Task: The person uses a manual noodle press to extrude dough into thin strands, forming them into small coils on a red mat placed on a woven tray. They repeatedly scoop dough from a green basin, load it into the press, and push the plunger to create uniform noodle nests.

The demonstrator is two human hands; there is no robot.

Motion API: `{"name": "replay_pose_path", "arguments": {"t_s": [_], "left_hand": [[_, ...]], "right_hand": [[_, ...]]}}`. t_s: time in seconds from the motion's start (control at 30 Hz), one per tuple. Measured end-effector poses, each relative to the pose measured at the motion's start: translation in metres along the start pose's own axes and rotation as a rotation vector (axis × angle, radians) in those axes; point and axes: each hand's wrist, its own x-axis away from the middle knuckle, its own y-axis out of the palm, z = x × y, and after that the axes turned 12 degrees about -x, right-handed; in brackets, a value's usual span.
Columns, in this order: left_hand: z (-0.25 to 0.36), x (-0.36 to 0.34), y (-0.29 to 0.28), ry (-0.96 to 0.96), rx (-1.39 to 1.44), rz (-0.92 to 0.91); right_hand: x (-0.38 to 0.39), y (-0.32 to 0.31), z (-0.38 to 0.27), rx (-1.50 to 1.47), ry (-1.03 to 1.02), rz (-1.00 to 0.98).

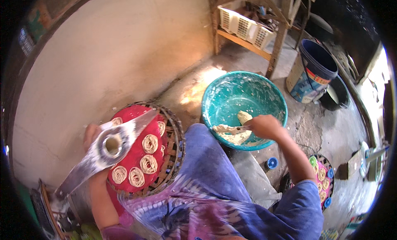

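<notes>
My left hand (92, 136) grips a metal hand press (95, 155) with two long wing-like handles and a round opening in its middle. Pale paste smears the metal, and some lies inside the opening. Below the press, a round woven basket (175, 157) lined with red cloth (138, 147) carries several coiled nests of dough strands (149, 144). Over at the turquoise basin (244, 87), my right hand (264, 126) is closed on a thin utensil, partly hidden, that touches the soft pale dough (235, 136). A lump of dough (244, 116) shows beside my fingers.
A blue bucket (312, 72) and a dark pail (335, 95) stand at the right. White plastic baskets (246, 27) sit on a wooden shelf. Another tray of coils (322, 180) and a blue round cap (272, 163) lie right of my knee. A pale wall (111, 45) borders the left.
</notes>
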Motion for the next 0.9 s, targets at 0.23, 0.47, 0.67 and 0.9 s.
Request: {"name": "replay_pose_path", "arguments": {"t_s": [0.23,0.47,0.67,0.9], "left_hand": [[0.022,-0.023,0.022,0.025,0.276,-0.016],[0.040,-0.022,0.000,0.164,0.094,0.106],[0.017,-0.009,0.009,0.039,0.016,0.171],[-0.021,-0.003,0.006,-0.090,-0.069,0.252]], "right_hand": [[0.071,-0.130,-0.110,-0.204,-0.504,0.081],[0.066,-0.098,-0.217,0.380,-0.837,0.618],[0.073,-0.061,-0.247,0.569,-0.845,0.638],[0.073,-0.074,-0.217,-0.095,-0.809,0.788]]}}
